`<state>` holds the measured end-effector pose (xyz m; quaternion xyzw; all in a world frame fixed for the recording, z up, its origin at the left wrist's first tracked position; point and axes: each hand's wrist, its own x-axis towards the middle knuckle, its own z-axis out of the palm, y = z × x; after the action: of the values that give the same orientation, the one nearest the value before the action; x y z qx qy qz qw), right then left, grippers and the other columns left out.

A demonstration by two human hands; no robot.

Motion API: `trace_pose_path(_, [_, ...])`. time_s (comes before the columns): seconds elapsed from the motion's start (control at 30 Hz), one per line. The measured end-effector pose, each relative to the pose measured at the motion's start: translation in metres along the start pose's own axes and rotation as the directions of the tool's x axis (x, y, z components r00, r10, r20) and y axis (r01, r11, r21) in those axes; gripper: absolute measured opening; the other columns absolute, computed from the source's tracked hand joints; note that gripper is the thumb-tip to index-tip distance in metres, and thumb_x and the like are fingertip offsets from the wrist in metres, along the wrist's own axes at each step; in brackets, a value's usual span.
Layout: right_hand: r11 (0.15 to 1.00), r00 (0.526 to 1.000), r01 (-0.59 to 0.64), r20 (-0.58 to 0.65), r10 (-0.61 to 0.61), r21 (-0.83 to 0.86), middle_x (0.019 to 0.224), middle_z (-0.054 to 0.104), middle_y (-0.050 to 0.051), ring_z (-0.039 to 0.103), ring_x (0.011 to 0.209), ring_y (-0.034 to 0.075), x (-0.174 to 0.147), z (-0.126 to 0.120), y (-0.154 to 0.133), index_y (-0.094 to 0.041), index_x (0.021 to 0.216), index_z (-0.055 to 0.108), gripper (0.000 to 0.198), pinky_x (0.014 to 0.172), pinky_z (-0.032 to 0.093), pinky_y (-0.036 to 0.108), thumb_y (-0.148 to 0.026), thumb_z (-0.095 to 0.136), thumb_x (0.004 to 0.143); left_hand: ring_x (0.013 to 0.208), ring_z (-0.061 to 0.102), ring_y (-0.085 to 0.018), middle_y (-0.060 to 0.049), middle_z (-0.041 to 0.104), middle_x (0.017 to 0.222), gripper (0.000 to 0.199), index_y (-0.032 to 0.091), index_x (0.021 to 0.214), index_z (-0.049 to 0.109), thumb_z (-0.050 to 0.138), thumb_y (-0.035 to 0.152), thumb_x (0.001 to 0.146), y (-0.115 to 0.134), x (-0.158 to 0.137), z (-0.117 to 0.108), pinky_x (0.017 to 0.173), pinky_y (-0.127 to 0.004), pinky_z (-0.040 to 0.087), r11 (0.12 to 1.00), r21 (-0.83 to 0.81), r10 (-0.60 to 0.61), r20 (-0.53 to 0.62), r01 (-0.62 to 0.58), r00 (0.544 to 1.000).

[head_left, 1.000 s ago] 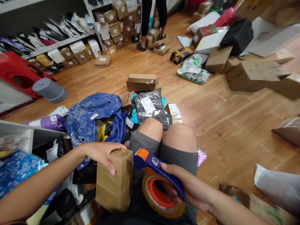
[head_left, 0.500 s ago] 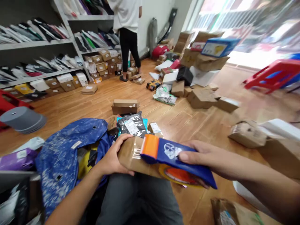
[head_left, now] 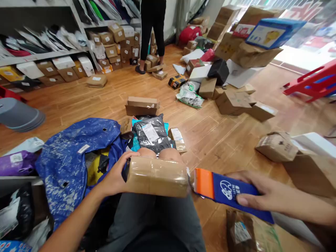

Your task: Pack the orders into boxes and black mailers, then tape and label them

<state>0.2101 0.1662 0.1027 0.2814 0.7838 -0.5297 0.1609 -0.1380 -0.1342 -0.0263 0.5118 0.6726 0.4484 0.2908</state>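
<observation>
A brown cardboard box (head_left: pixel 159 176), shiny with clear tape on its top and side, rests across my lap. My left hand (head_left: pixel 117 174) grips its left end, with the thumb along the top edge. To the right, my right hand (head_left: pixel 253 192) is closed around a blue and orange tape dispenser (head_left: pixel 231 190). The dispenser's orange end is close to the box's right end; whether a strip of tape joins them, I cannot tell. The tape roll is hidden beneath the blue body.
A blue sack (head_left: pixel 76 150) lies open on my left. Beyond my knees sits a black plastic parcel (head_left: pixel 152 133) among other packages. Cardboard boxes (head_left: pixel 233 101) are piled right of centre. Shelves (head_left: pixel 47 56) of parcels line the back, where another person (head_left: pixel 152 31) stands.
My right hand has moved the tape dispenser right and down, off the box's top to beyond its right end. The box has turned more level across my lap, and my view has tilted down.
</observation>
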Motion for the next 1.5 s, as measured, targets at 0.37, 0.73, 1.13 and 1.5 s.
trace_pose_path(0.37, [0.986, 0.998, 0.028, 0.053, -0.037, 0.164, 0.089, 0.074, 0.006, 0.066, 0.075, 0.020, -0.018, 0.012, 0.002, -0.017, 0.105, 0.079, 0.052, 0.062, 0.052, 0.024, -0.060, 0.087, 0.078, 0.150, 0.053, -0.041, -0.019, 0.050, 0.165, 0.100, 0.029, 0.159, 0.042, 0.093, 0.053, 0.077, 0.008, 0.001, -0.007, 0.126, -0.058, 0.042, 0.997, 0.080, 0.016, 0.073, -0.022, 0.997])
trace_pose_path(0.73, [0.958, 0.978, 0.134, 0.121, -0.169, 0.252, 0.088, 0.072, 0.006, 0.065, 0.076, 0.019, -0.002, 0.015, 0.014, -0.014, 0.100, 0.073, 0.055, 0.066, 0.050, 0.027, -0.066, 0.081, 0.086, 0.156, 0.049, -0.027, -0.014, 0.063, 0.156, 0.073, 0.011, 0.166, 0.041, 0.065, 0.005, 0.098, 0.105, -0.016, 0.014, 0.133, -0.044, 0.038, 0.382, 0.682, 0.541, 0.381, -0.623, 0.749])
trace_pose_path(1.13, [0.927, 0.947, 0.241, 0.137, -0.289, 0.289, 0.081, 0.067, 0.001, 0.060, 0.068, 0.015, 0.029, 0.030, 0.067, -0.017, 0.093, 0.066, 0.051, 0.057, 0.045, 0.024, -0.066, 0.079, 0.088, 0.118, 0.076, -0.032, -0.019, 0.079, 0.125, 0.042, 0.007, 0.128, 0.070, 0.082, 0.029, 0.093, 0.140, -0.013, 0.062, 0.122, -0.049, 0.051, 0.192, 0.869, 0.534, 0.297, -0.455, 0.792])
trace_pose_path(1.5, [0.856, 0.858, 0.355, 0.233, -0.458, 0.375, 0.072, 0.054, -0.004, 0.049, 0.063, 0.010, 0.070, 0.038, 0.080, -0.017, 0.084, 0.061, 0.050, 0.053, 0.038, 0.019, -0.064, 0.081, 0.087, 0.129, 0.063, -0.046, -0.027, 0.063, 0.143, 0.115, 0.010, 0.168, 0.026, 0.085, 0.057, 0.081, 0.137, 0.024, 0.066, 0.113, -0.065, 0.046, 0.437, 0.828, 0.225, 0.278, -0.351, 0.934])
